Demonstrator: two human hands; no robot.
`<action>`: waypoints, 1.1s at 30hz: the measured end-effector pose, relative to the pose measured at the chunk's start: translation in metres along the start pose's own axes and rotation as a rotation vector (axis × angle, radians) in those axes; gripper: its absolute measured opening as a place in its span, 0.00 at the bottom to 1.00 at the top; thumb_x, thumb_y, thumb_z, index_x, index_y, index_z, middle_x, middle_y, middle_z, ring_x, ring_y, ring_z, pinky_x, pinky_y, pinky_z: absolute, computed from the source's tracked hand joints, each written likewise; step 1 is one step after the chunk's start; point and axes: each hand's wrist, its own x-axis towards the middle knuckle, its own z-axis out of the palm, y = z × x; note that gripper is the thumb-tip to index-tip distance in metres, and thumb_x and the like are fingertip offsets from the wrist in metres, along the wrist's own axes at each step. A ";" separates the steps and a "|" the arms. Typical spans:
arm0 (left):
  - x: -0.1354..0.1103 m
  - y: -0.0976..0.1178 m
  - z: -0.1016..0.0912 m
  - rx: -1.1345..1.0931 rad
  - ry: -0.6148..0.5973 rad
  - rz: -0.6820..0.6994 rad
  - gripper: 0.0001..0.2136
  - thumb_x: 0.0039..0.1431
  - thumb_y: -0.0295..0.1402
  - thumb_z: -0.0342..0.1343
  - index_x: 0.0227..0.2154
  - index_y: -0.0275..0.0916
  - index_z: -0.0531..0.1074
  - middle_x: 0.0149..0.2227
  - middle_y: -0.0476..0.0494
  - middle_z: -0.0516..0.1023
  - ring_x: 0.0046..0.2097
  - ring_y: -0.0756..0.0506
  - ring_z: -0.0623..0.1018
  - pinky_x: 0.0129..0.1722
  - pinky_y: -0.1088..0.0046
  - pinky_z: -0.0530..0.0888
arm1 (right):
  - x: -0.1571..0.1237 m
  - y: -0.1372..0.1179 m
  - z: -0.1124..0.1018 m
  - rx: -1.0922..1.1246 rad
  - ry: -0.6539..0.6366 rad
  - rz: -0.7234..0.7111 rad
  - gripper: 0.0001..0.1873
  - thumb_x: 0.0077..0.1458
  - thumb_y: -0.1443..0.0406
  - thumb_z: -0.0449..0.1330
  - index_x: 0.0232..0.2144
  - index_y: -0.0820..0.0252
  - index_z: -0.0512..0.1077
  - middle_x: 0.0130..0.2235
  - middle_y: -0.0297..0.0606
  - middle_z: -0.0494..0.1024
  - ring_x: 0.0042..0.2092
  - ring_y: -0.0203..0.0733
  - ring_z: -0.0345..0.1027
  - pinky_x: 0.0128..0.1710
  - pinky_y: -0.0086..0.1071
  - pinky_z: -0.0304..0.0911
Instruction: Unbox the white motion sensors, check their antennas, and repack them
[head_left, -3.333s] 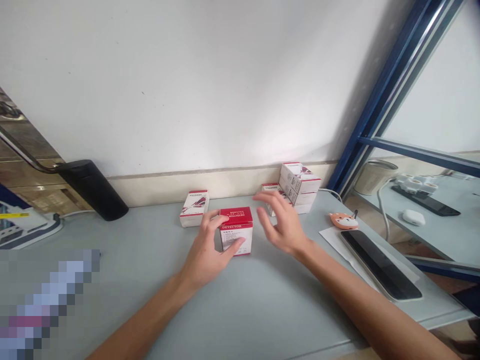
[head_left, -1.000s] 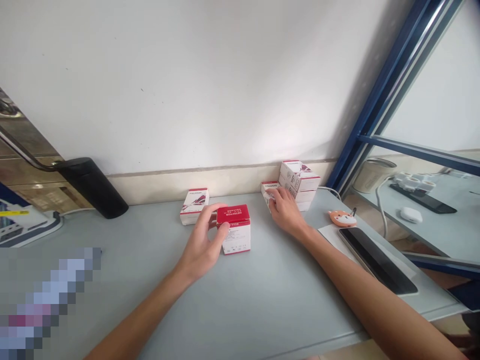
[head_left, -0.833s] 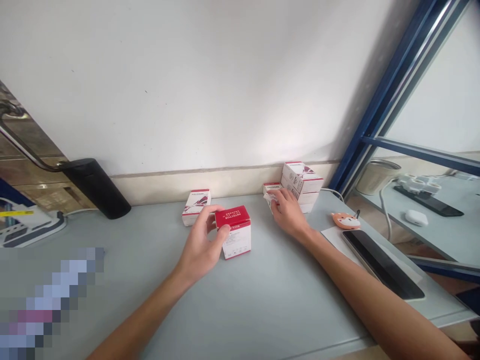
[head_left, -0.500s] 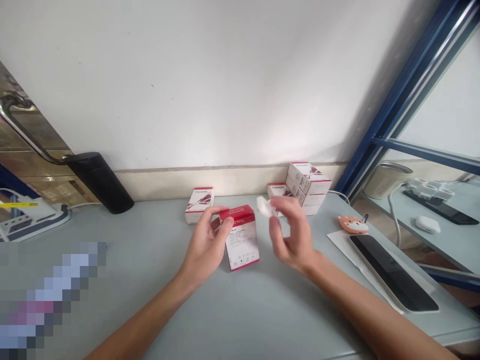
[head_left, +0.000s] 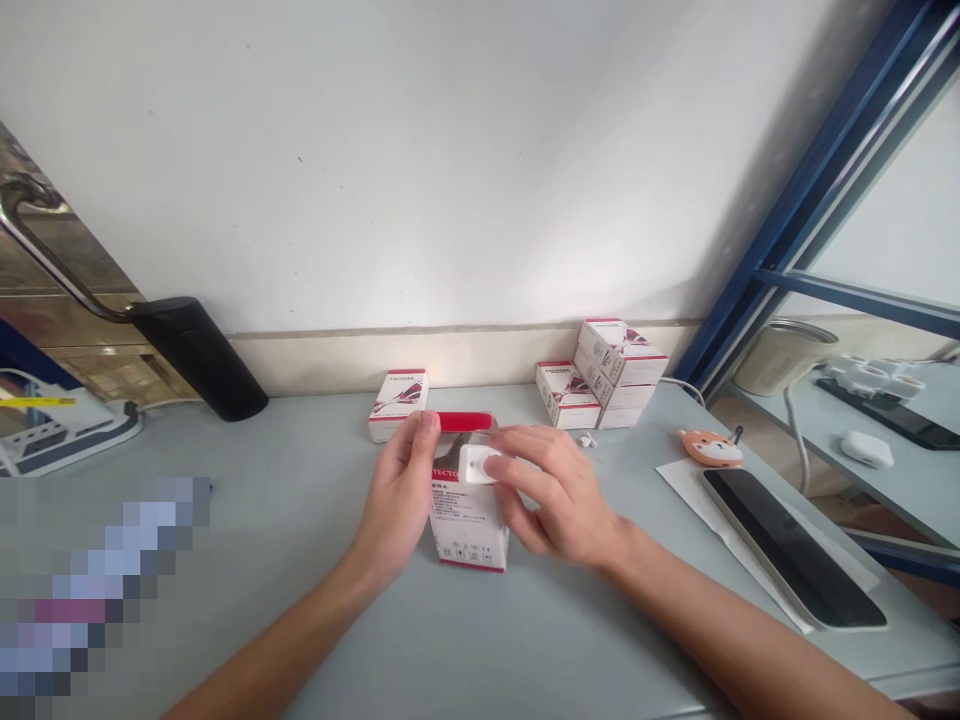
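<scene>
My left hand [head_left: 401, 490] grips the upper left side of a red-and-white carton [head_left: 469, 530], its thumb by the raised red lid flap. The carton stands upright with its top open. At that opening, the fingers of my right hand [head_left: 551, 490] are closed on a small flat white piece [head_left: 474, 464] with a dark spot. Part of the piece is hidden behind the fingertips, and I cannot tell whether it is fixed to the carton. A small crumpled white scrap [head_left: 587, 439] lies on the table to the right, beyond my right hand.
Similar cartons are stacked [head_left: 621, 370] at the back right, with one carton [head_left: 399, 400] at the back left. A black cylinder [head_left: 199, 360] leans near the wall. To the right are a phone [head_left: 793, 548] on white paper and an orange animal-faced case [head_left: 710, 448].
The carton's red lid has been opened and stands up. My right hand has moved left from beside the carton to its top. The white scrap it held now lies on the table.
</scene>
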 end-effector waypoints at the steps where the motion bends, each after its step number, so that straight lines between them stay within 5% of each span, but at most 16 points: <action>1: 0.000 0.001 0.001 -0.004 -0.007 0.002 0.21 0.67 0.56 0.55 0.42 0.41 0.75 0.38 0.43 0.80 0.39 0.43 0.78 0.36 0.69 0.74 | 0.001 -0.002 0.000 0.025 -0.006 0.026 0.26 0.60 0.76 0.54 0.58 0.54 0.65 0.49 0.44 0.80 0.51 0.45 0.77 0.48 0.40 0.73; 5: -0.004 0.004 0.005 -0.004 -0.039 0.077 0.17 0.68 0.54 0.55 0.45 0.46 0.67 0.38 0.48 0.77 0.34 0.48 0.76 0.32 0.72 0.74 | 0.004 -0.008 -0.002 0.159 -0.071 0.054 0.25 0.63 0.75 0.53 0.60 0.55 0.63 0.51 0.45 0.80 0.52 0.42 0.77 0.51 0.39 0.71; 9: -0.006 -0.004 0.006 0.019 -0.111 0.335 0.11 0.73 0.46 0.52 0.47 0.51 0.58 0.44 0.51 0.73 0.29 0.53 0.72 0.29 0.75 0.72 | 0.007 -0.013 -0.006 0.240 -0.107 0.114 0.26 0.64 0.74 0.52 0.62 0.53 0.61 0.50 0.41 0.81 0.52 0.43 0.77 0.56 0.43 0.67; 13: -0.004 -0.014 0.004 0.124 -0.111 0.671 0.05 0.76 0.34 0.48 0.48 0.51 0.58 0.53 0.46 0.69 0.39 0.52 0.75 0.35 0.74 0.73 | 0.009 -0.014 -0.010 0.209 -0.039 0.158 0.26 0.62 0.75 0.53 0.60 0.53 0.62 0.48 0.40 0.81 0.46 0.44 0.78 0.47 0.42 0.65; 16: -0.004 -0.012 0.002 0.247 -0.109 0.802 0.06 0.74 0.29 0.48 0.47 0.48 0.64 0.47 0.46 0.69 0.42 0.49 0.74 0.35 0.73 0.71 | 0.010 -0.012 -0.014 0.174 0.076 0.175 0.23 0.60 0.75 0.54 0.56 0.55 0.64 0.45 0.41 0.80 0.43 0.46 0.77 0.41 0.41 0.62; 21: -0.006 0.003 -0.006 0.402 -0.166 0.664 0.15 0.74 0.31 0.45 0.38 0.45 0.77 0.47 0.42 0.72 0.40 0.44 0.73 0.37 0.66 0.71 | 0.013 -0.009 -0.020 0.135 0.025 0.170 0.16 0.58 0.75 0.54 0.47 0.54 0.65 0.39 0.38 0.79 0.34 0.42 0.72 0.34 0.39 0.59; 26: -0.003 0.001 -0.013 0.389 -0.363 0.520 0.17 0.74 0.38 0.42 0.37 0.44 0.76 0.36 0.43 0.73 0.40 0.40 0.72 0.42 0.61 0.71 | 0.016 -0.012 -0.020 0.095 -0.041 0.174 0.12 0.59 0.74 0.57 0.42 0.54 0.65 0.38 0.36 0.79 0.32 0.39 0.70 0.32 0.38 0.54; 33: -0.011 -0.033 -0.004 0.033 -0.156 0.427 0.15 0.74 0.52 0.41 0.41 0.48 0.63 0.33 0.49 0.65 0.31 0.44 0.65 0.36 0.63 0.67 | 0.017 -0.013 -0.020 0.215 -0.131 0.306 0.08 0.61 0.71 0.60 0.38 0.55 0.65 0.41 0.35 0.80 0.38 0.40 0.72 0.36 0.39 0.55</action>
